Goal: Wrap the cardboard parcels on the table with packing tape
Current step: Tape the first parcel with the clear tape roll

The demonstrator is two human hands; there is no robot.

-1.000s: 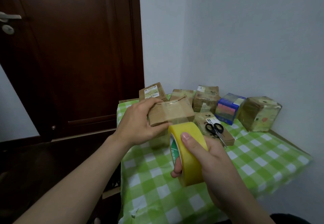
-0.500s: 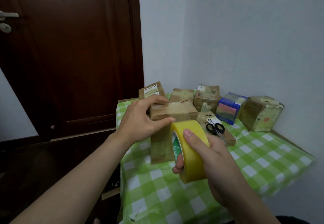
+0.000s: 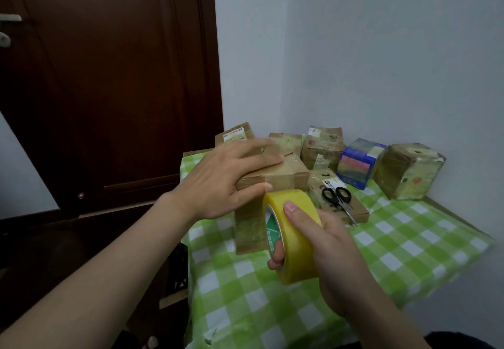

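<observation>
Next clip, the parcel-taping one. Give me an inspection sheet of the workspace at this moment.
Surface: table under a green-and-white checked cloth.
Job's things: cardboard parcel under the left hand; yellow tape roll just in front of it; back parcels along the wall.
Clutter: black-handled scissors lying on a flat parcel; blue box among the back parcels.
Hands: left hand lies flat on the cardboard parcel's top, thumb at its front; right hand grips the tape roll, fingers through the core.
Cables: nothing seen.
Surroundings: dark wooden door at left, pale wall behind.
</observation>
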